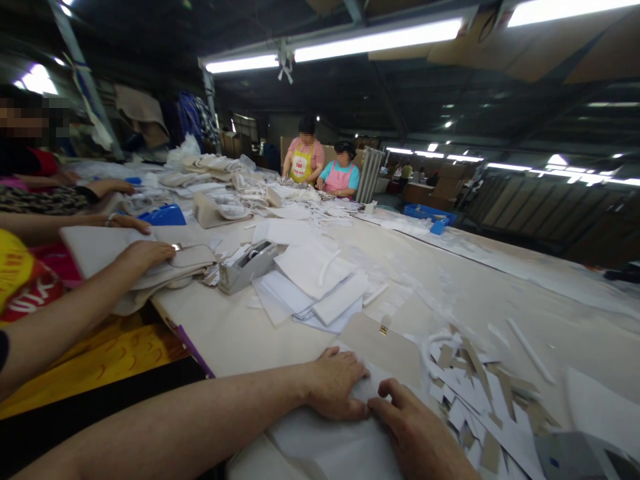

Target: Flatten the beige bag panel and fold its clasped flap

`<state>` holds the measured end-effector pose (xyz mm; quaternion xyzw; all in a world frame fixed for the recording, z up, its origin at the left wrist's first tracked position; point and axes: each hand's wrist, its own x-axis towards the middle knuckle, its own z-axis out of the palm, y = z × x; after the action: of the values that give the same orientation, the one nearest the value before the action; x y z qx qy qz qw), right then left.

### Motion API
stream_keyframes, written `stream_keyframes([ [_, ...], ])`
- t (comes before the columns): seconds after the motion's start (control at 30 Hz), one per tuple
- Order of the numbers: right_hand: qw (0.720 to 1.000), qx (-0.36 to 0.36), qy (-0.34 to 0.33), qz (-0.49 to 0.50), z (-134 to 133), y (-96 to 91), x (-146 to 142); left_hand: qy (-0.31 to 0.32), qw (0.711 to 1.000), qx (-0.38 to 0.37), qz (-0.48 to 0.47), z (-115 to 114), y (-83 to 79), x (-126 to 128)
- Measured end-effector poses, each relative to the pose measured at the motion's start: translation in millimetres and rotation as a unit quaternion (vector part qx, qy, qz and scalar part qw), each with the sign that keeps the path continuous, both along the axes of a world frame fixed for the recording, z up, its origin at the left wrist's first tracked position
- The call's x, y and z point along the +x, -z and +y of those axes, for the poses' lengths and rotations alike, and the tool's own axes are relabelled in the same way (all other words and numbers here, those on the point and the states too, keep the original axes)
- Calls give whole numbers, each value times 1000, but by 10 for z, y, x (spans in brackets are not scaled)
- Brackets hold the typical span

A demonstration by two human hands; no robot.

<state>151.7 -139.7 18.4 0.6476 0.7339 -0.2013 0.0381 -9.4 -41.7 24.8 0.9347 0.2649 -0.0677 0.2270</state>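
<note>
A pale beige handbag lies before me, its flap laid out away from me with a small gold clasp near the far edge. Thin white paper covers the near part. My left hand rests over the paper at the bag's opening, fingers curled down on it. Close beside it, my right hand bends its thumb and forefinger onto the same paper. The two thumb tips nearly meet. Some fingertips are hidden by the paper and the hands.
A grey tape dispenser and stacked white sheets lie beyond my hands. Card and paper scraps heap up at right, near a grey device. At left, a co-worker's hands handle another beige bag. More people stand behind piled bags.
</note>
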Motion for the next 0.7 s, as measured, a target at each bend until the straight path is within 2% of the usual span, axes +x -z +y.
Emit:
stream_keyframes([
  [0.1, 999, -8, 23, 32, 2, 21, 2, -19, 1000, 11, -14, -24, 33, -25],
  [0.17, 998, -3, 33, 60, 5, 50, 18, -16, 997, 49, -49, -44, 76, -34],
  [0.27, 996, 11, 29, 82, 16, 69, 32, 50, 979, 157, -121, -71, 123, -26],
  [0.33, 997, 8, 23, 72, 23, 49, 26, 102, 965, 206, -125, -83, 109, -14],
  [0.4, 998, -9, 26, 62, 23, 10, 17, 124, 969, 194, -88, -88, 57, -9],
  [0.5, 998, -25, 30, 55, 19, -42, 20, 133, 981, 136, -37, -82, -39, -30],
  [0.6, 998, -31, 5, 47, 28, -69, 41, 159, 980, 117, -39, -64, -90, -78],
  [0.7, 997, -70, -32, 10, 47, -115, 46, 188, 973, 122, -54, -43, -92, -129],
])
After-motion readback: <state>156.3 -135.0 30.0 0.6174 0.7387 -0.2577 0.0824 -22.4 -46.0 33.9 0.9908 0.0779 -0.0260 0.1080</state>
